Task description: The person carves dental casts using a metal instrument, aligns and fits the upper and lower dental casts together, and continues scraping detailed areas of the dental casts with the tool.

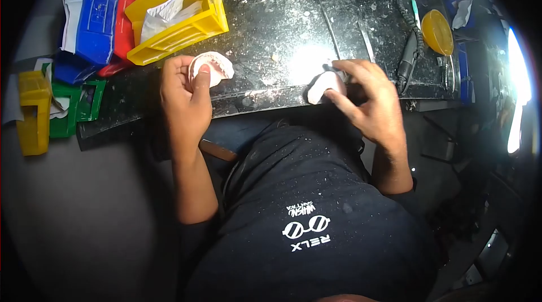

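A pale pink, horseshoe-shaped plaster dental cast (221, 68) is gripped in my left hand (188, 94), the thumb pressed on its inner face and the fingers wrapped behind. It is held just above the near edge of the workbench, in front of the yellow bin. To the right, my right hand (372, 101) has a second whitish piece (323, 86), also apparently a dental cast, between thumb and fingers. Glare and the fingers hide part of its shape. The two pieces are well apart.
The dark, speckled workbench (271, 31) carries a yellow bin (175, 36) of papers beside blue (99, 20) and red bins at left. Two thin metal tools (366, 41) lie behind my right hand. A handpiece (407, 59), toothbrush (412, 0) and yellow bowl (437, 32) are farther right.
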`<move>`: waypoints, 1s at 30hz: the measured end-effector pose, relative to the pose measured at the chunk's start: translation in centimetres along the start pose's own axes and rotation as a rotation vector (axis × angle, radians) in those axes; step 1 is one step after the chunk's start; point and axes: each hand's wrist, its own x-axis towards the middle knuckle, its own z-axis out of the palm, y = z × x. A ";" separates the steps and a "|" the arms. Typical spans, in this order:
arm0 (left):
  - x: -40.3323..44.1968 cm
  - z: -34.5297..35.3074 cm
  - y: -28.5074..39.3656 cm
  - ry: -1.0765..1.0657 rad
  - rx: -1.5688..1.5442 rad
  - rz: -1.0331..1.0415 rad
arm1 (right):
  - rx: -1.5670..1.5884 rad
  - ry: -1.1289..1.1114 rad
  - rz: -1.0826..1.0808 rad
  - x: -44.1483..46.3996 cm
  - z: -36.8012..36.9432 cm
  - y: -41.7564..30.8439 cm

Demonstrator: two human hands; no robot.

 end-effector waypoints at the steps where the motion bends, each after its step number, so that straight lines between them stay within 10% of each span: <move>1: -0.1 0.1 0.1 0.015 -0.177 -0.044 | 0.009 -0.017 0.018 0.0 -0.8 0.5; 8: -1.7 -0.4 2.6 -0.196 -0.833 -0.261 | -0.136 0.138 0.538 -0.8 -2.2 3.0; 18: -4.0 0.7 6.8 -0.382 -0.938 -0.197 | -0.202 0.184 0.400 -1.7 -1.5 4.8; 20: -4.2 0.8 8.0 -0.410 -0.878 -0.185 | 0.351 0.158 0.555 -1.8 -1.9 4.8; 25: -5.0 1.8 9.3 -0.394 -0.808 -0.119 | 1.256 0.229 0.159 -1.4 -1.1 0.3; 30: -5.5 2.9 9.6 -0.310 -0.683 -0.036 | 1.453 0.128 -0.002 -1.0 0.1 -3.1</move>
